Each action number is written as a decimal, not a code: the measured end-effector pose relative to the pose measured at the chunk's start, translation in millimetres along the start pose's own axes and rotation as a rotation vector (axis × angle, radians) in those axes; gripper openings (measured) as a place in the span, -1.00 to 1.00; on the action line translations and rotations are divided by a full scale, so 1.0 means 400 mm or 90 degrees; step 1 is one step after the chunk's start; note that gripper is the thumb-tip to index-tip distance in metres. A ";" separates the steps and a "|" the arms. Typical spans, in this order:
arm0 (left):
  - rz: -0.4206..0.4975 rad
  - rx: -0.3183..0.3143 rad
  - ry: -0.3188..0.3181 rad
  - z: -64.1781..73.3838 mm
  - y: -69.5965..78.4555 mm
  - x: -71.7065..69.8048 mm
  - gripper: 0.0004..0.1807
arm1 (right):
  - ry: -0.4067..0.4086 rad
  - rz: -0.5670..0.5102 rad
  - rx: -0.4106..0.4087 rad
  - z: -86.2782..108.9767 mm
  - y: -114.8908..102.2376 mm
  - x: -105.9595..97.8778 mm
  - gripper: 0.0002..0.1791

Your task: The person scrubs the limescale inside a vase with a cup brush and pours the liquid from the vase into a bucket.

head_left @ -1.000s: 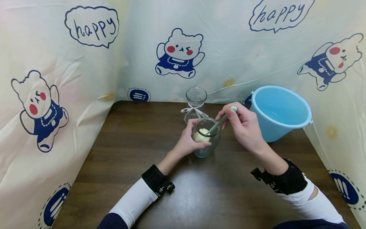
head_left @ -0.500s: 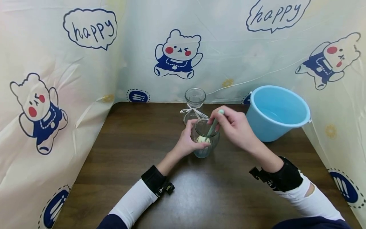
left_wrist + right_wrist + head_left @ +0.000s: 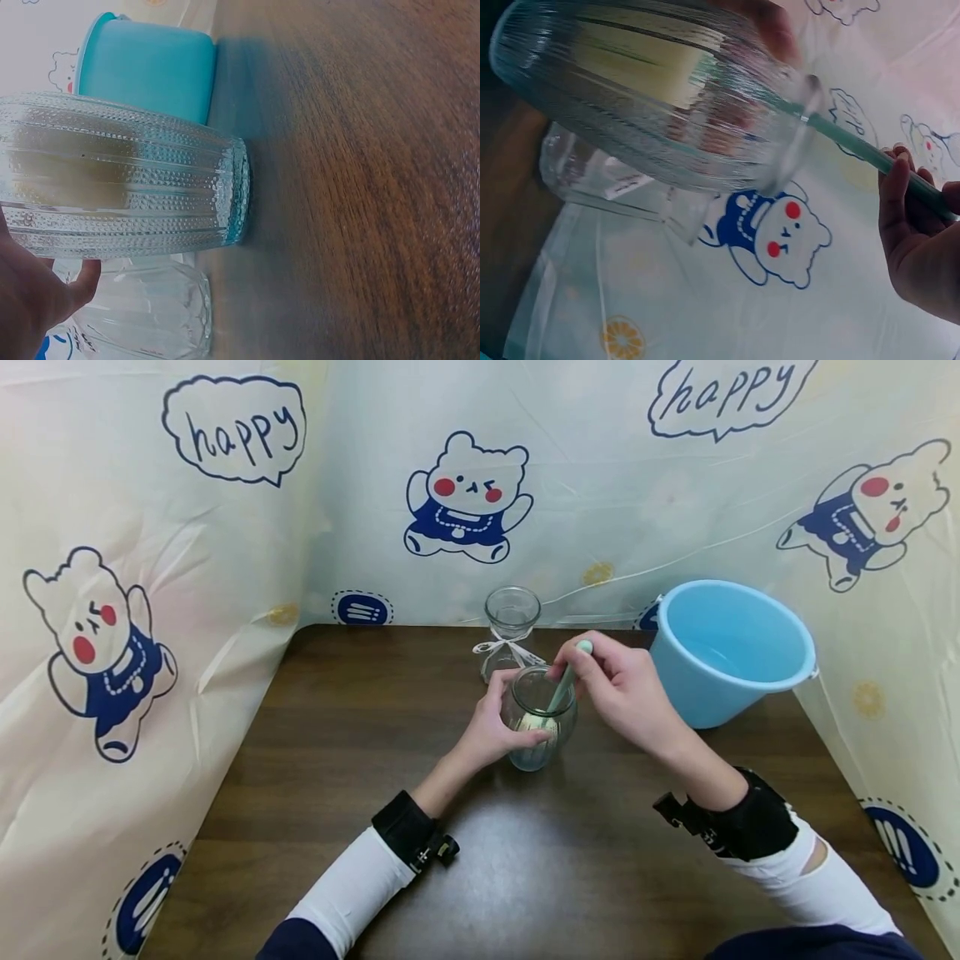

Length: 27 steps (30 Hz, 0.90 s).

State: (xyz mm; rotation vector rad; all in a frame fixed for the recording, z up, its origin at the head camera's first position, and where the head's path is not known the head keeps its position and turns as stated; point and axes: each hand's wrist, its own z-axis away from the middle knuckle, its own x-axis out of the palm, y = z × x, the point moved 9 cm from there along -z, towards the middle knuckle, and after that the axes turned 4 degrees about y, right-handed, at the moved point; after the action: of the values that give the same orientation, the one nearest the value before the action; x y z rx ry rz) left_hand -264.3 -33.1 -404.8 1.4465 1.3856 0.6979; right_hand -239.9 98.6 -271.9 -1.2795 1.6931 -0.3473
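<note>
My left hand (image 3: 489, 732) holds a ribbed clear glass jar (image 3: 531, 760) by its side, fingers behind and thumb in front. In the left wrist view the base of the jar (image 3: 236, 191) stands on the table. My right hand (image 3: 624, 695) pinches the green handle (image 3: 562, 690) of a sponge bottle brush, which slants down through the jar's mouth. The brush's pale yellow sponge head (image 3: 637, 56) is inside the jar, seen through the glass. Just behind the jar stands a second clear glass vase (image 3: 513, 608) with a white ribbon bow at its neck.
A light blue bucket (image 3: 731, 639) stands at the back right, close to the right hand. The dark wooden table (image 3: 315, 752) ends at a printed curtain (image 3: 360, 527) at the back and sides. Each wrist wears a black camera strap.
The right hand has moved left, and the brush handle stands steeper. The sponge has gone from near the jar's mouth to deeper inside. The left hand and jar have hardly moved.
</note>
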 end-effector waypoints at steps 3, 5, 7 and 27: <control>0.000 -0.006 -0.003 0.000 0.002 0.002 -0.09 | -0.010 0.039 0.017 0.009 0.021 0.011 -0.76; 0.003 -0.005 -0.005 0.001 0.004 0.003 -0.09 | -0.010 0.052 0.018 0.008 0.025 0.007 -0.75; 0.007 0.000 -0.004 0.000 0.005 0.003 -0.09 | 0.000 0.057 0.010 0.003 0.018 -0.006 -0.75; 0.022 -0.002 -0.011 -0.005 0.002 0.004 -0.09 | 0.018 0.169 -0.047 0.000 -0.010 -0.019 -0.78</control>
State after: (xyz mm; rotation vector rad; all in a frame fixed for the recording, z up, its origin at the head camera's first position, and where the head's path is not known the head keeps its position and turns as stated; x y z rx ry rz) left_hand -265.4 -30.9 -403.9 1.4746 1.3480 0.7076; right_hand -237.4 103.3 -265.3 -1.0888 1.8879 -0.1462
